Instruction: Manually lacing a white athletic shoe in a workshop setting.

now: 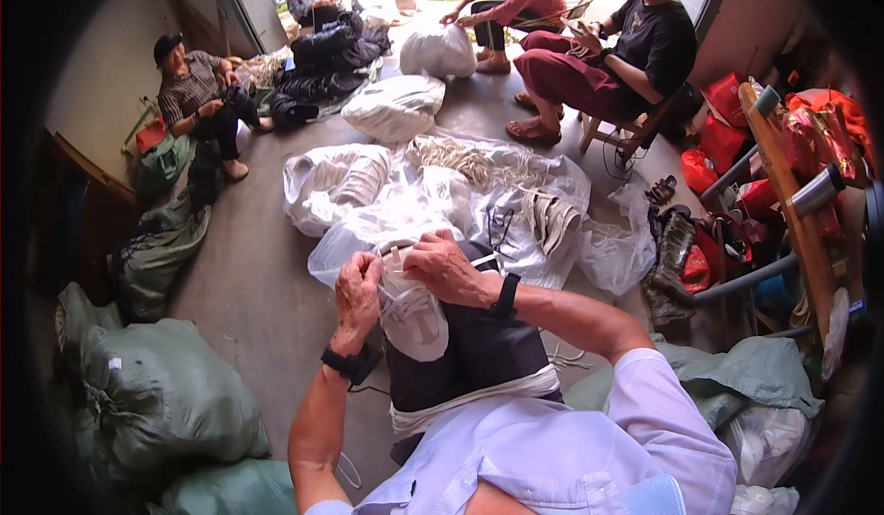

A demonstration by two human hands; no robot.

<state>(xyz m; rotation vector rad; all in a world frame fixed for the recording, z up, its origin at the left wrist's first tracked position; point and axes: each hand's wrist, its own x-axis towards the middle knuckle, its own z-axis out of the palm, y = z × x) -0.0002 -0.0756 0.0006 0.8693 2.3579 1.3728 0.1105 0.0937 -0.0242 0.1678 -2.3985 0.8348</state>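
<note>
Fingers of both hands — left hand (357, 286), right hand (444, 268) — pinch the laces of a white shoe upper (412, 317) resting on the lap; a loose pinch could let a lace slip out.

My shirt (562, 446) is pale lilac with short sleeves, filling the lower centre of the frame. A dark apron (479, 354) covers my lap, with a white band along its lower edge. Black straps circle each wrist: left (345, 364), right (505, 296).
</note>
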